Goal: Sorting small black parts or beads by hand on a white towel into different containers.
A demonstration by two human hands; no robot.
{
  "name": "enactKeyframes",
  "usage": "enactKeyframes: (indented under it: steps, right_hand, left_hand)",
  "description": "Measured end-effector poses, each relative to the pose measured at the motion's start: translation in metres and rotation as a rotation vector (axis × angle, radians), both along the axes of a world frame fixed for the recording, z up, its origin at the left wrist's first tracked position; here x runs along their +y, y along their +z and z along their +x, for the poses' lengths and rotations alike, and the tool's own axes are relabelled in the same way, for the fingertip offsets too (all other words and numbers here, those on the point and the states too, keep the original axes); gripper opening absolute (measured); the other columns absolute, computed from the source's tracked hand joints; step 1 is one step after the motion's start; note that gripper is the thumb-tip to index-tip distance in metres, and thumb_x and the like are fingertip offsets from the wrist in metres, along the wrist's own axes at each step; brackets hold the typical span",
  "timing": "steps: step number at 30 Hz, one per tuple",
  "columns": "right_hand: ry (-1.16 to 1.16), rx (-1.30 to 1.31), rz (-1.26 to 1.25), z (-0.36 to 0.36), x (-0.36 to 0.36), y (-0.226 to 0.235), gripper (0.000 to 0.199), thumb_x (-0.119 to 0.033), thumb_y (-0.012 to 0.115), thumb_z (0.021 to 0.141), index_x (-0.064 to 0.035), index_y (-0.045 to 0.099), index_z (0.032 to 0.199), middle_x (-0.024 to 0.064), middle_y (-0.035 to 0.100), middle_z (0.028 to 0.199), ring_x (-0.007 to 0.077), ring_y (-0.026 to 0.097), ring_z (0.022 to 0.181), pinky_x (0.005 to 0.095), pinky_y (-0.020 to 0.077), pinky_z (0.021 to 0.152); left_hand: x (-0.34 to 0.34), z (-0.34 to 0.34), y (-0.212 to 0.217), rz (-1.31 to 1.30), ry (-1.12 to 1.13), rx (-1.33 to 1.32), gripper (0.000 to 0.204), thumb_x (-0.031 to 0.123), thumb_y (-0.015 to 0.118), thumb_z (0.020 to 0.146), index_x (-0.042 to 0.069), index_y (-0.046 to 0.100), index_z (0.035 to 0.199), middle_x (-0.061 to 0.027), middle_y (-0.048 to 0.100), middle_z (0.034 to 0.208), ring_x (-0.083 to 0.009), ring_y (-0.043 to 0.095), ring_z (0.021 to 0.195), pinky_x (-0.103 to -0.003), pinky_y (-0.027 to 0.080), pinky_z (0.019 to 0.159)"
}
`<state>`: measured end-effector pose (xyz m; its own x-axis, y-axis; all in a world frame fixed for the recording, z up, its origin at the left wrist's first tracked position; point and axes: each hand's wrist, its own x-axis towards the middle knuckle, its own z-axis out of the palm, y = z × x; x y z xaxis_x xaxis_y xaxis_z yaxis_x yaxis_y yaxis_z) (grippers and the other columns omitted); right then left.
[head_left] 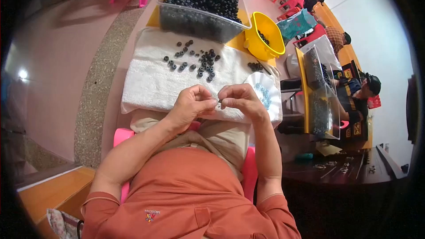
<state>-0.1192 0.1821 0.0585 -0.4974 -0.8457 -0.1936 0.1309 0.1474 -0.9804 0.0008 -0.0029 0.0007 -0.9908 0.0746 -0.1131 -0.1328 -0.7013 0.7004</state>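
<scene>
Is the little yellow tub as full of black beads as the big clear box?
No, the yellow tub shows just a small cluster of black beads, while the clear box holds a big mass of them.

Your left hand (194, 105) and right hand (243, 99) sit in bright, soft light, and the towel (146, 79) beyond them shows pale. Well left of your left hand, the glossy floor (55, 84) throws back a glare spot; far right of your right hand, the wall (389, 35) bows, and the outer rim goes black.
</scene>
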Motion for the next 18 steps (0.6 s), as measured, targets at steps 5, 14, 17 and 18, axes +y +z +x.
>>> enactKeyframes:
  steps: [5, 14, 17, 18]
  right_hand:
    - [-0.014, -0.011, 0.006, 0.006, 0.008, 0.008, 0.013, 0.001, 0.072, 0.083, 0.0044, 0.068, 0.095, 0.0092, 0.065, 0.1, 0.0162, 0.064, 0.087, 0.0283, 0.0546, 0.079]
    - [0.01, 0.004, 0.001, 0.01, 0.001, 0.007, 0.012, 0.002, 0.07, 0.085, 0.0053, 0.067, 0.096, 0.0091, 0.066, 0.099, 0.0161, 0.065, 0.087, 0.0274, 0.0542, 0.079]
    - [0.025, 0.012, 0.007, 0.011, -0.001, 0.008, 0.012, 0.002, 0.069, 0.086, 0.0055, 0.067, 0.097, 0.0092, 0.066, 0.099, 0.0161, 0.065, 0.088, 0.0275, 0.0544, 0.08]
    - [0.034, 0.006, 0.01, 0.011, -0.002, 0.008, 0.012, 0.002, 0.068, 0.086, 0.0057, 0.067, 0.097, 0.0093, 0.066, 0.099, 0.0161, 0.065, 0.088, 0.0276, 0.0545, 0.08]
  left_hand:
    - [0.006, 0.001, 0.006, -0.038, -0.03, 0.021, 0.02, 0.006, 0.071, 0.087, 0.005, 0.055, 0.099, -0.0027, 0.063, 0.09, -0.0111, 0.065, 0.079, -0.026, 0.058, 0.072]
    - [0.001, 0.0, 0.007, -0.097, -0.043, 0.076, 0.021, 0.004, 0.071, 0.086, 0.004, 0.055, 0.099, -0.0049, 0.066, 0.09, -0.0119, 0.066, 0.08, -0.027, 0.058, 0.071]
    - [-0.002, 0.0, 0.008, -0.1, -0.049, 0.068, 0.021, 0.004, 0.071, 0.086, 0.004, 0.055, 0.099, -0.0055, 0.066, 0.09, -0.0126, 0.067, 0.08, -0.027, 0.059, 0.071]
    - [-0.003, 0.0, 0.007, -0.112, -0.052, 0.062, 0.021, 0.003, 0.071, 0.086, 0.004, 0.055, 0.099, -0.0057, 0.066, 0.09, -0.0129, 0.067, 0.08, -0.028, 0.059, 0.071]
